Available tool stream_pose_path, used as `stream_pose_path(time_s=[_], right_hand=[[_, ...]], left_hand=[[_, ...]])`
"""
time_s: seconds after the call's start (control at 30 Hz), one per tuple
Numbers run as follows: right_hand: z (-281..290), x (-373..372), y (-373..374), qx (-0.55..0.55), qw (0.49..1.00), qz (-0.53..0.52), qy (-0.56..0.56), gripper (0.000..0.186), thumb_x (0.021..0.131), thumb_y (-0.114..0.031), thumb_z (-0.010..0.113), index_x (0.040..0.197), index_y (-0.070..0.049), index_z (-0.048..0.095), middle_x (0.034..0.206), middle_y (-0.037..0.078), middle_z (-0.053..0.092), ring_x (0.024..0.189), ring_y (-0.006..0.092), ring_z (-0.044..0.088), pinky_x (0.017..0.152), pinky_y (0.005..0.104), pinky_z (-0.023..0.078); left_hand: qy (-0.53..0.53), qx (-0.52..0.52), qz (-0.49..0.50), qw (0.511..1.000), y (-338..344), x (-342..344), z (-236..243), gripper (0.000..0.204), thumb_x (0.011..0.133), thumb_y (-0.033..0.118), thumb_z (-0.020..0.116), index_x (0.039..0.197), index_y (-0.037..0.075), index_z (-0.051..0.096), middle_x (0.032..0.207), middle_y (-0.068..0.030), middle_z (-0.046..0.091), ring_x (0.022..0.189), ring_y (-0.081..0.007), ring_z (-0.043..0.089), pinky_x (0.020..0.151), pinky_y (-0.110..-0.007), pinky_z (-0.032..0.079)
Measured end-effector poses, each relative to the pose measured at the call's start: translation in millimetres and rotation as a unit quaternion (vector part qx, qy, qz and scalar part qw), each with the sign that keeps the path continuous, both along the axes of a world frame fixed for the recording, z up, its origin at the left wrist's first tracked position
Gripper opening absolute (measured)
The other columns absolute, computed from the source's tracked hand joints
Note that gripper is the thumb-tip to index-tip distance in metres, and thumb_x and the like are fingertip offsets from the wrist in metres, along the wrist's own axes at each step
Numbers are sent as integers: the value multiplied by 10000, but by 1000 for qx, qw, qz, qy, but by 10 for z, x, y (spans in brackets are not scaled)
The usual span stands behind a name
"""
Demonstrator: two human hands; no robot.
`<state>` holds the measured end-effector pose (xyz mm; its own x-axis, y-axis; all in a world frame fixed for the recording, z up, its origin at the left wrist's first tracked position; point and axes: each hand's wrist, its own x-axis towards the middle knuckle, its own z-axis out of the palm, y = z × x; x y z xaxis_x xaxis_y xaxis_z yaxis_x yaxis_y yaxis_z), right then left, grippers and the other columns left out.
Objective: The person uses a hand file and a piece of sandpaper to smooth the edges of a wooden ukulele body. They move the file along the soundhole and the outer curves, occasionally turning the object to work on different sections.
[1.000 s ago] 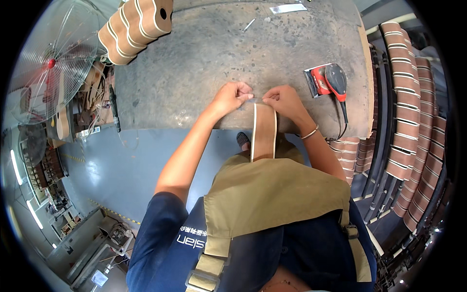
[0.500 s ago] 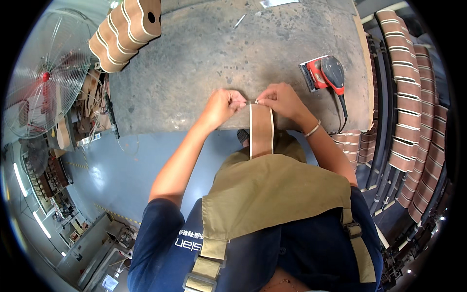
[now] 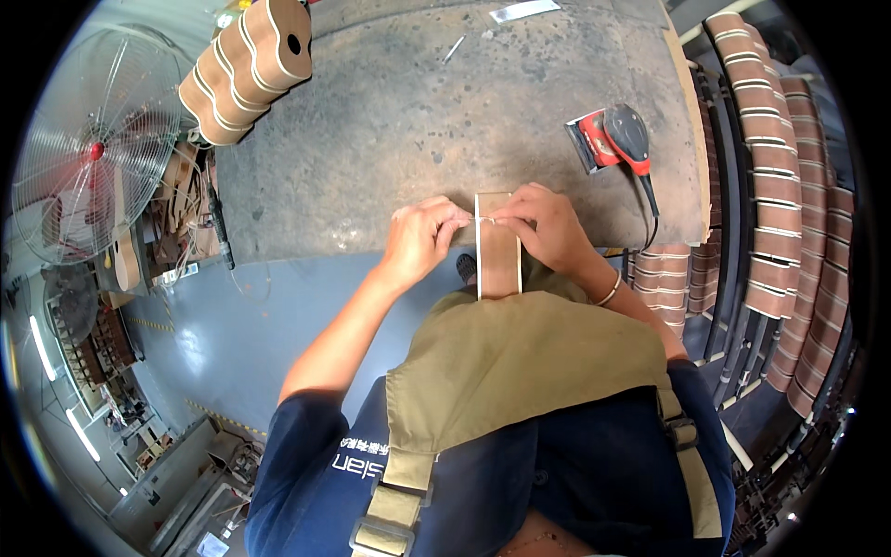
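A brown ukulele body (image 3: 499, 265) with cream-white edging stands edge-on between the workbench and my apron, its narrow side facing up. My left hand (image 3: 422, 237) is closed in a pinch at its left edge. From the other side, my right hand (image 3: 549, 227) pinches over the body's right edge, fingers bent above the brown wood. A thin, small, pale piece stretches between the two sets of fingertips across the side; it is too small to tell its kind.
On the workbench (image 3: 371, 130) lie a red and black electric sander (image 3: 617, 137), a thin pale stick (image 3: 454, 48) and a flat whitish sheet (image 3: 524, 10). Stacked ukulele bodies (image 3: 246, 74) stand far left, beside a large fan (image 3: 97, 148). Racks of brown bodies (image 3: 775, 176) line the right.
Both hands have come toward me along the body's side, from its far end to a little nearer, still pinching the thin piece. The view has shifted slightly.
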<state>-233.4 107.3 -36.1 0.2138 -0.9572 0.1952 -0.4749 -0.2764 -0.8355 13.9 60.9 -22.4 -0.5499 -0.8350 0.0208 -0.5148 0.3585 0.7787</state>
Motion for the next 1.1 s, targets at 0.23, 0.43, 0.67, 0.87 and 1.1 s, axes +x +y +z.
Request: stream_pose_path(time_s=[0.23, 0.43, 0.67, 0.87, 1.1], right_hand=[[-38, 123, 556, -154, 986, 34, 57, 216, 852, -48, 733, 1057, -60, 798, 872, 79, 668, 813, 266, 638, 704, 373, 534], [-27, 4, 707, 103, 984, 142, -39, 149, 884, -77, 751, 1024, -45, 792, 887, 103, 700, 827, 289, 657, 737, 387, 541], [173, -146, 28, 62, 992, -111, 19, 130, 886, -100, 719, 977, -28, 780, 907, 178, 724, 864, 387, 691, 754, 443, 546], [-646, -282, -404, 214, 974, -68, 7, 197, 861, -55, 691, 1011, -61, 819, 933, 223, 758, 882, 364, 749, 792, 426, 581], [82, -74, 281, 56, 991, -114, 38, 305, 896, 6, 576, 1093, -74, 794, 819, 187, 646, 746, 391, 632, 690, 463, 504]], left_hand=[[34, -162, -43, 985, 549, 116, -201, 89, 874, -24, 749, 895, 62, 760, 753, -91, 664, 671, -285, 660, 600, -377, 534], [-20, 56, -111, 992, 616, 207, 99, 31, 911, 61, 723, 896, 68, 749, 822, -109, 699, 751, -328, 698, 659, -422, 556], [10, 32, -11, 999, -181, -358, 215, 59, 907, 21, 766, 961, 25, 791, 815, -125, 731, 752, -244, 730, 697, -345, 576], [-27, 255, -116, 960, -891, -544, -971, 96, 892, -40, 731, 956, 5, 786, 859, -100, 734, 756, -185, 709, 736, -327, 561], [-12, 5, -148, 989, -285, -397, 32, 153, 789, -104, 675, 859, 30, 697, 850, -145, 635, 840, -357, 627, 772, -436, 536]])
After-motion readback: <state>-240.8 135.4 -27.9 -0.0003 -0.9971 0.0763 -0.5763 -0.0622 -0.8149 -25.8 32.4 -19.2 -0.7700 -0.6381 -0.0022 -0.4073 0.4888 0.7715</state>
